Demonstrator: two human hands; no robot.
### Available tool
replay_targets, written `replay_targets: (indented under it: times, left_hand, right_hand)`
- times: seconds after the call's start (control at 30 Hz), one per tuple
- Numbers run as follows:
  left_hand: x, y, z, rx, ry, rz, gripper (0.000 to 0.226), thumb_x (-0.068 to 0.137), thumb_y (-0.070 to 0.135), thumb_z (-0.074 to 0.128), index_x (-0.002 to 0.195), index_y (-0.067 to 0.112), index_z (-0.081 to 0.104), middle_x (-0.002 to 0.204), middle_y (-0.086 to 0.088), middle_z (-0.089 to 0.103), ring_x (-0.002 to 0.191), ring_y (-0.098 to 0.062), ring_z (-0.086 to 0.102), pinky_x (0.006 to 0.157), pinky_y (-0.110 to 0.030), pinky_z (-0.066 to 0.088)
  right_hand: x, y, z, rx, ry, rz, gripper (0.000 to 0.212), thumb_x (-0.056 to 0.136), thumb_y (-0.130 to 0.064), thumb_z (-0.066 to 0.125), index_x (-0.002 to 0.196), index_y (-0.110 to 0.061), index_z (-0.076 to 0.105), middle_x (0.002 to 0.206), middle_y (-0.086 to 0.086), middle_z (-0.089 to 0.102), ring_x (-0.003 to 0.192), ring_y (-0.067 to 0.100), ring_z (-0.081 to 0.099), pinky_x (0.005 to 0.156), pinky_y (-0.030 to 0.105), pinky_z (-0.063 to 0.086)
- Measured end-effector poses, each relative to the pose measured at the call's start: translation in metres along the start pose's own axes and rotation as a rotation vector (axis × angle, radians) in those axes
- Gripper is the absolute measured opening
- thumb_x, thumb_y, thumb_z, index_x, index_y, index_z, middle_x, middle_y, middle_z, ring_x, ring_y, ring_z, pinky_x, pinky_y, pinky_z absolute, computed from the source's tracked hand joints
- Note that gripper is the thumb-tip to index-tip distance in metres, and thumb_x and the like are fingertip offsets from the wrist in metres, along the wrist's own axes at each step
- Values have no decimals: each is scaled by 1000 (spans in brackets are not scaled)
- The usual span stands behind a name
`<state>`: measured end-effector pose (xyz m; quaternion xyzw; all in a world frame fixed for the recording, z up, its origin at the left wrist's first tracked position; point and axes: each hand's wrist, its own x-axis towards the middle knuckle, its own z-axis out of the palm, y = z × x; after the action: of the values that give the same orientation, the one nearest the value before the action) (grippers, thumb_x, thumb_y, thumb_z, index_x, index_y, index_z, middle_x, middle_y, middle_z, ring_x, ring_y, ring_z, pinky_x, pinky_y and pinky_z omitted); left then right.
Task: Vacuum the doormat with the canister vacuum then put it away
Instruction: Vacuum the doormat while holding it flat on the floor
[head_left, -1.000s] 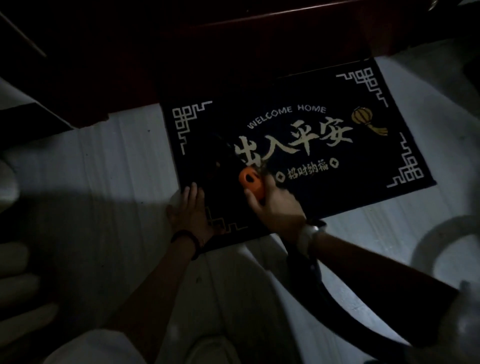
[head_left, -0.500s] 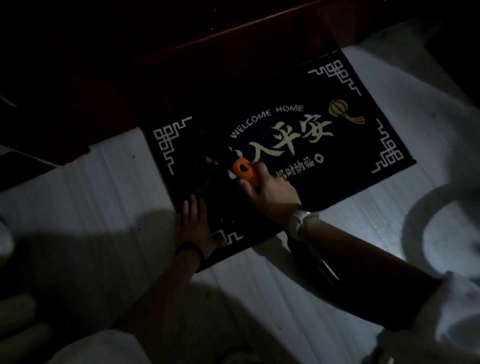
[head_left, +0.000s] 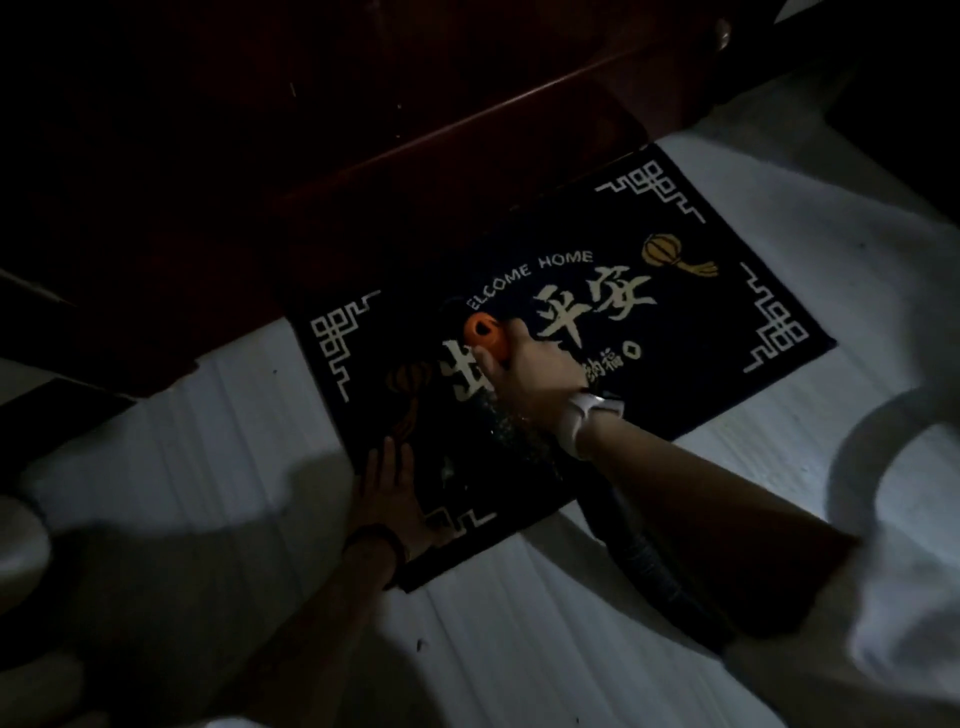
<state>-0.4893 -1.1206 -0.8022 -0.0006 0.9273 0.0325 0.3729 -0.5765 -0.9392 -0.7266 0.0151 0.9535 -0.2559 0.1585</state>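
A dark rectangular doormat (head_left: 701, 332) lies on a pale floor (head_left: 519, 649) whose surface shows long straight plank lines. The mat has a short, flat pile, cream angular fret patterns at its corners, the words "WELCOME HOME", large cream characters and a yellow lantern figure with a tassel. Its far edge sits against a dark reddish wooden door (head_left: 467, 119) with a raised straight moulding.

The right hand (head_left: 535, 371) is curled around the vacuum handle (head_left: 483, 335), a rounded, smooth orange piece of plastic with a dark oval hollow on top, held over the middle of the mat just left of the big characters. A white band (head_left: 584, 415) wraps that wrist. From under the hand a black ribbed hose (head_left: 639, 551) runs back across the mat's near edge and over the floor beneath the forearm. The nozzle end beyond the handle is lost in the dark, so whether it touches the pile cannot be told.

The left hand (head_left: 387, 493) lies flat with straight fingers spread a little, pressing on the mat's near left corner. A dark band (head_left: 379, 538) circles its wrist. Pale specks of grit show on the mat between the two hands.
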Motion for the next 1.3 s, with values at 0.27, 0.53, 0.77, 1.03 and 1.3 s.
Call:
replay_targets:
  times: [0.27,0.53,0.77,1.03,1.3]
  left_hand:
    - [-19,0,-60,-202,-162,-28,92,87,52,53,148,23,-8,157,0,-15,145,-22,-9,119,-37,9]
    - [2,-10,-61,-94,-91,35,95,86,52,54,148,19,-9,156,-4,-19,144,-23,-13,120,-36,6]
    - [35,-19,-36,-30,28,45,124,69,65,65,145,14,-20,152,-14,-28,141,-30,-24,116,-42,-7]
    - [37,-27,-31,19,71,110,122,70,68,61,146,16,-19,152,-14,-26,141,-30,-22,117,-41,-5]
    - [39,-33,-26,111,106,173,120,69,74,53,146,15,-18,153,-15,-24,142,-33,-20,116,-46,-7]
  right_hand:
    - [-123,67,-7,-5,-153,62,47,93,-52,36,131,-26,31,97,5,64,78,23,62,60,29,43]
    - [-87,43,-12,31,31,11,51,92,-54,37,133,-25,31,98,9,66,86,28,63,66,29,41]
    - [-112,51,27,35,-11,140,54,92,-52,39,137,-26,27,106,9,65,88,27,64,70,33,48]
    - [-66,40,-4,188,125,173,47,92,-49,41,132,-25,34,85,-2,59,65,14,59,58,28,51]
    - [37,32,-30,438,314,307,43,95,-41,42,124,-10,47,99,5,54,86,19,54,70,24,38]
